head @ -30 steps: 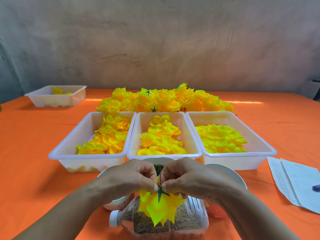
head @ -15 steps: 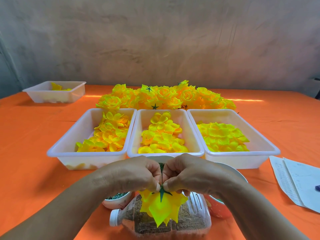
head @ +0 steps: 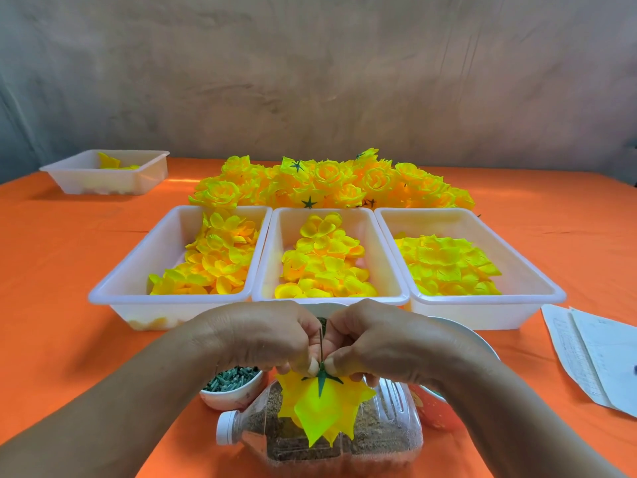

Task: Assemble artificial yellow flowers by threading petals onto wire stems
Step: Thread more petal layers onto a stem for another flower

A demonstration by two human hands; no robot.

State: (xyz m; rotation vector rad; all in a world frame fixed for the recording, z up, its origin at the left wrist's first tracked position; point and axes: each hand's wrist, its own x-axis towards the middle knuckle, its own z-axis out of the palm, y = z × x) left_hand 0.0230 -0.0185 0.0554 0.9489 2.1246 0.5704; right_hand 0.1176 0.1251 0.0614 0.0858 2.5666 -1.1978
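My left hand and my right hand meet at the near middle, both pinching a thin dark wire stem that stands upright between the thumbs. On the stem hangs a yellow flower, petals pointing down, with a green star-shaped calyx on top just under my fingertips. Three white trays lie beyond my hands: the left tray, the middle tray and the right tray, each holding loose yellow petals. A heap of finished yellow flowers lies behind them.
A clear plastic bottle with brown grains lies on its side under the flower. A small white bowl of green pieces stands left of it. A white plate is behind my right wrist. Papers lie at right; another tray stands far left.
The hands have kept their grip on the stem and flower. The view has tilted slightly, so the small bowl of green pieces now shows under my left hand.
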